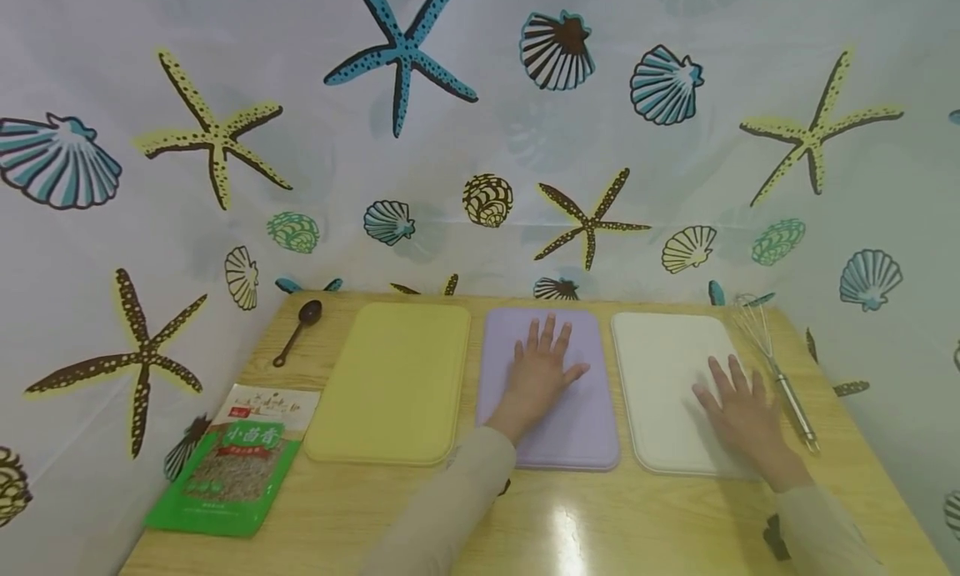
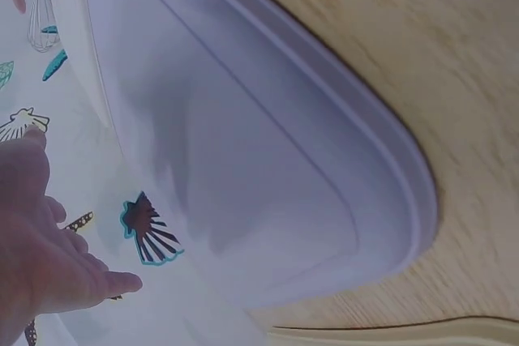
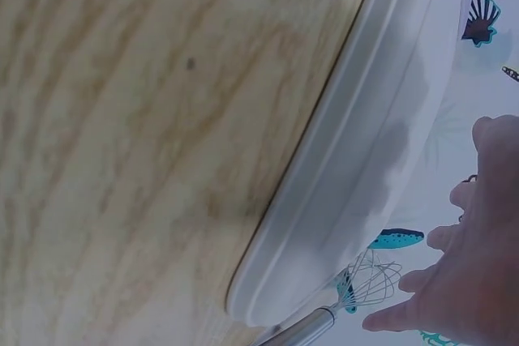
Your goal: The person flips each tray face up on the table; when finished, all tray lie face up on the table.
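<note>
My left hand [image 1: 537, 378] is spread over the purple cutting board [image 1: 551, 451] in the middle; the left wrist view shows its fingers stretched out above the board, apart from it. Over the right part of the white cutting board [image 1: 660, 393] hovers my right hand [image 1: 744, 413], fingers spread, holding nothing. The whisk [image 1: 787, 393] lies just right of that hand, its handle toward me. To the left of the purple board is a yellow cutting board [image 1: 393, 384]. All three boards lie flat, side by side.
On the wooden table [image 1: 637, 526], a dark brown spoon [image 1: 298, 333] lies at the back left. A green and white seasoning packet [image 1: 236, 459] sits at the front left. A white curtain [image 1: 465, 134] printed with shells and starfish surrounds the table's back and sides.
</note>
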`<state>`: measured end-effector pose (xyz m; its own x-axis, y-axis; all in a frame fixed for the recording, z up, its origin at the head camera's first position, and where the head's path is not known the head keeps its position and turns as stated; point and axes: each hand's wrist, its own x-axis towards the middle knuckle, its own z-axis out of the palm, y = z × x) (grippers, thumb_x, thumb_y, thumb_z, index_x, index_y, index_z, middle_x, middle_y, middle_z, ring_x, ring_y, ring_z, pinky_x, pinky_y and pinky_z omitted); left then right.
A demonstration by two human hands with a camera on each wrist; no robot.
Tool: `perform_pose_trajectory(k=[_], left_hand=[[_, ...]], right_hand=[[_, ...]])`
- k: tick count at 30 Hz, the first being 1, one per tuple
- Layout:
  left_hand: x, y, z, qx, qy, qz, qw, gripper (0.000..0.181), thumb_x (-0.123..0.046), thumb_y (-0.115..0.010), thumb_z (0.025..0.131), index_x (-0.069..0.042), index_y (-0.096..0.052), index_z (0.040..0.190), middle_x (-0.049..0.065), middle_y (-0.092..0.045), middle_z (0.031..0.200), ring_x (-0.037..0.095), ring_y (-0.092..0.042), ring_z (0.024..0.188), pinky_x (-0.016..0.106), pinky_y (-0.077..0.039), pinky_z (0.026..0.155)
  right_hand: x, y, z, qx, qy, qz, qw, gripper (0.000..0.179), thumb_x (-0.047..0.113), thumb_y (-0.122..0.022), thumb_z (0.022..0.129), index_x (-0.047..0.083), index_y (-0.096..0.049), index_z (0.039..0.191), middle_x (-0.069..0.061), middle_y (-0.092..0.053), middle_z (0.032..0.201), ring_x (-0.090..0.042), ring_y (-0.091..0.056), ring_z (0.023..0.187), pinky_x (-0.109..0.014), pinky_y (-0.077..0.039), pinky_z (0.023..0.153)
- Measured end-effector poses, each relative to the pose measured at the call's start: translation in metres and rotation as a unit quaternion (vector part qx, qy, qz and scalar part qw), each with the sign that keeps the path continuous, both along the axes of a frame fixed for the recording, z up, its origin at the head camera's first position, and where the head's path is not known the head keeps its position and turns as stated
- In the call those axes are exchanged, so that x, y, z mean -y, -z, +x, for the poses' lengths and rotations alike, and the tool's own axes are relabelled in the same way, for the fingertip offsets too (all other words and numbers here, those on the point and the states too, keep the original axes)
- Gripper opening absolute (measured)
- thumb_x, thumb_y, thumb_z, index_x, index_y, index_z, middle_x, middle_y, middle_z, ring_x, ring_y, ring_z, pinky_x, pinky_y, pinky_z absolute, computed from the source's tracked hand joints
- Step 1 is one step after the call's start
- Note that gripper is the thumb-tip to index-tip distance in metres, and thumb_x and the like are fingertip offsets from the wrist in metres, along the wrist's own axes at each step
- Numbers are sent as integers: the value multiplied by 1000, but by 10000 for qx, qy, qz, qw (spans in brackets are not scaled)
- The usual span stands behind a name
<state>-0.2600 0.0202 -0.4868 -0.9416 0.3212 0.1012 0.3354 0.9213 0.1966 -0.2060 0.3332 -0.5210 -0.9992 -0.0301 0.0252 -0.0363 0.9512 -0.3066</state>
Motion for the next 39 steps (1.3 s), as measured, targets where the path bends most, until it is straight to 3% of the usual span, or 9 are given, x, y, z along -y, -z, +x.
perform_pose_trajectory(k=[5, 10, 16, 21, 25, 34, 39], left_hand=[[-17, 5, 1, -32, 70, -39, 10000, 73, -58, -41, 96, -16, -25, 154, 13, -15, 160, 36, -14, 145, 56, -29, 110], [-34, 5, 7, 135, 203, 250, 9994, 72, -54, -47, 96, -13, -28, 153, 16, -17, 159, 39, -16, 144, 53, -31, 111], [-58, 19, 11, 338, 190, 385, 9985, 77, -60, -43, 95, -13, -24, 154, 16, -14, 159, 37, -11, 146, 51, -26, 114], [-76, 30, 13, 360, 270, 378, 9983, 77, -59, -47, 93, -13, -29, 152, 18, -19, 157, 36, -19, 144, 46, -33, 112], [-84, 31, 20, 359, 426, 305, 9980, 74, -54, -51, 94, -10, -33, 150, 21, -25, 155, 37, -27, 141, 42, -35, 111], [-97, 33, 33, 693, 691, 557, 9936, 75, -52, -52, 94, -9, -30, 151, 22, -22, 155, 39, -24, 142, 40, -26, 116], [-104, 37, 35, 818, 763, 475, 9926, 78, -55, -51, 93, -11, -27, 152, 19, -20, 157, 38, -21, 143, 39, -24, 116]], right_hand=[[-5, 3, 2, 107, 25, -70, 9999, 71, 55, -24, 102, 8, -14, 154, -30, -6, 155, -62, -1, 134, -83, 0, 95], [-7, 4, 2, 101, 73, -15, 9999, 71, 53, -24, 102, 6, -14, 153, -31, -7, 154, -63, -2, 133, -83, -2, 96], [-10, 6, 3, 151, 84, -71, 9998, 70, 52, -24, 102, 5, -13, 153, -32, -6, 154, -64, -3, 133, -81, -1, 97], [-14, 10, 5, 193, 67, -148, 9997, 71, 51, -25, 103, 3, -14, 152, -34, -7, 153, -65, -5, 132, -82, -5, 96], [-17, 14, 5, 265, 79, -188, 9994, 71, 52, -24, 103, 1, -15, 152, -35, -6, 152, -64, -6, 132, -82, -7, 96], [-17, 13, 8, 420, 98, -210, 9988, 70, 48, -26, 103, -4, -16, 150, -38, -7, 150, -65, -9, 130, -81, -10, 96], [-17, 14, 8, 399, 42, -313, 9987, 70, 45, -29, 104, -7, -16, 149, -43, -7, 147, -65, -11, 130, -81, -14, 96]])
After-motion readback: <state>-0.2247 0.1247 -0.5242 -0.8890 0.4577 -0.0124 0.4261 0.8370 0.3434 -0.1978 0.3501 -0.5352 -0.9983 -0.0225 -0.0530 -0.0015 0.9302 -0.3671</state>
